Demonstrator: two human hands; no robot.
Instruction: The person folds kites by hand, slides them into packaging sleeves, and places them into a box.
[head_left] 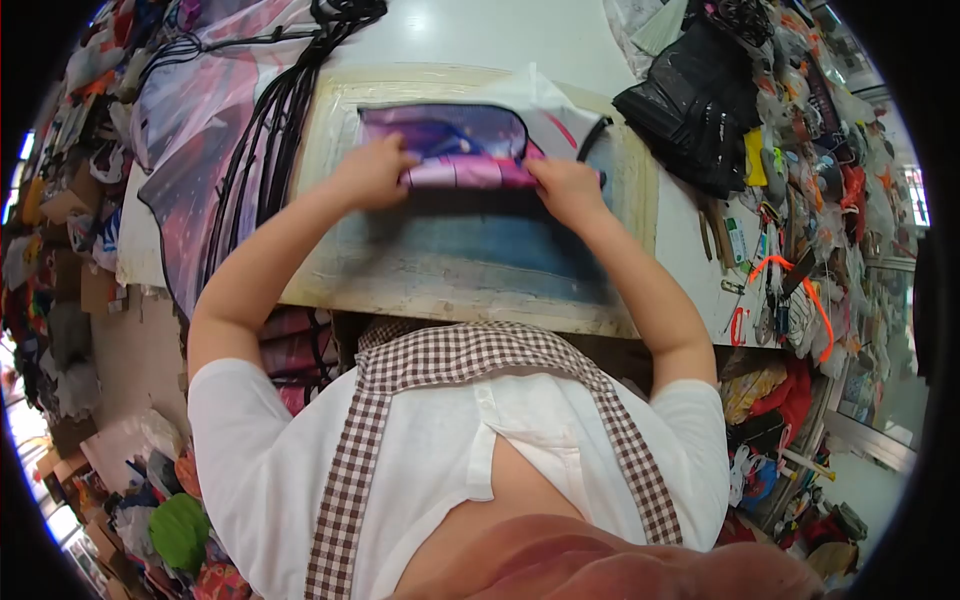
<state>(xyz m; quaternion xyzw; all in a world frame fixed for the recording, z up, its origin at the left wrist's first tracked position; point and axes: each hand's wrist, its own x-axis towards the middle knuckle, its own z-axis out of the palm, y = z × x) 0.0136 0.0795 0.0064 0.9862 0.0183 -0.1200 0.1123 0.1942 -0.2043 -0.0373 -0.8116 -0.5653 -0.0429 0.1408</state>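
A purple and pink printed fabric piece (470, 172) with dark edging is raised off the board, its near part folded over. At its left side my left hand (378, 172) is closed on the fabric. My right hand (568, 185) pinches the fabric near its right end, fingers closed. Behind the right hand stands a white flap (545, 105) with a pink mark and a black edge. Under both hands lies a cream-bordered board (470, 295) with a worn blue-grey middle. Parts of the fabric edge are hidden by the fingers.
Galaxy-printed fabric (185, 210) and long black cords (262, 150) hang over the table's left side. A stack of black pieces (695, 110) lies at the right. Beyond it are an orange strip (815, 300) and assorted tools. Piled goods crowd both sides of the table.
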